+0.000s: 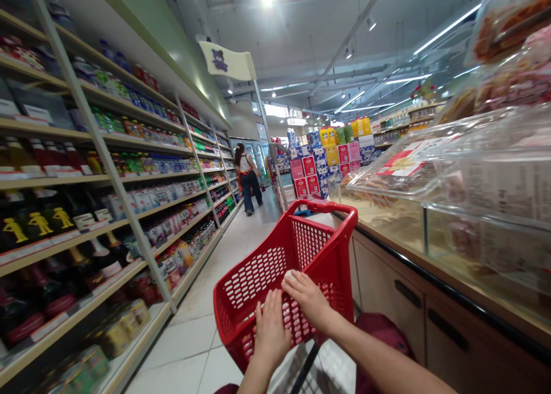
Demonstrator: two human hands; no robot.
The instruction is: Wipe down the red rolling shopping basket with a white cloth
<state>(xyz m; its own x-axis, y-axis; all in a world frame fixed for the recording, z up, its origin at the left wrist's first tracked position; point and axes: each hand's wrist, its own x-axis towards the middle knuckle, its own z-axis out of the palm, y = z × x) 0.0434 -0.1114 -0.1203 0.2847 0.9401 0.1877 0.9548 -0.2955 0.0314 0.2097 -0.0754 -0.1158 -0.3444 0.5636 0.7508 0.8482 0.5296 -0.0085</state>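
Observation:
A red plastic shopping cart (253, 279) with perforated basket walls stands right in front of me, tilted in the view. At its near side, my left hand (272, 328) lies over the edge, fingers stretched out and thumb apart. My right hand (306, 295) bends over the same near edge, a little higher and to the right. Under its fingertips shows a small white wad (290, 275), perhaps crumpled tissue; the fingers partly cover it. The visible part of the basket's inside shows no goods.
Shelves of bottles and cans (150, 164) line the left side. A wooden counter (387, 279) with clear food packs (404, 159) borders the right. Ahead stand a signpost (270, 136), stacked drink cartons (310, 176) and a walking person (248, 179) on the tiled aisle (232, 250).

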